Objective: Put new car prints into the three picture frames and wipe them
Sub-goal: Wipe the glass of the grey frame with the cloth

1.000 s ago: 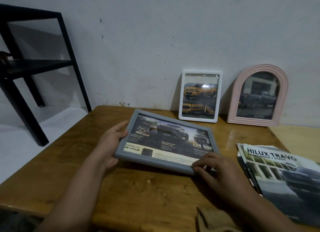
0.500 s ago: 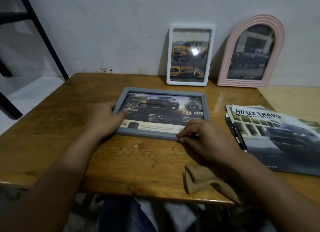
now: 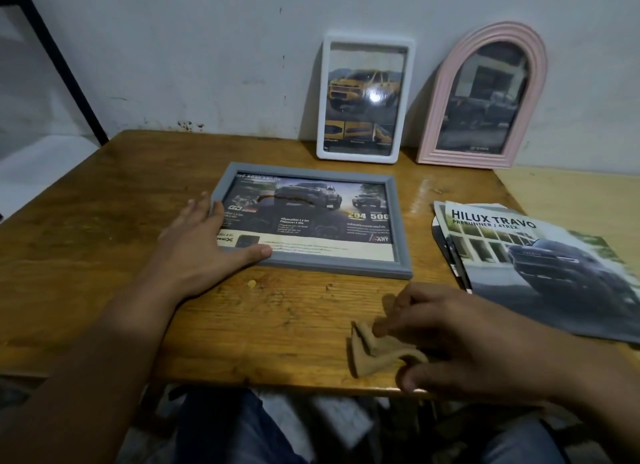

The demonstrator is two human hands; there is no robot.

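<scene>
Left hand (image 3: 204, 241) flat, fingers spread, steadying grey frame (image 3: 311, 262) on surface (image 3: 104, 255). Right hand (image 3: 446, 335) pinching cloth (image 3: 370, 352). Advice: bunch cloth, wipe glass edge-to-edge, light pressure.

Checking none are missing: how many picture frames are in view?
3. The grey frame lies flat on the table; the white frame and the pink arched frame lean against the wall. None seems hidden.

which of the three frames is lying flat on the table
The grey frame, under the left hand. The white frame and the pink arched frame both stand leaning against the wall.
</scene>
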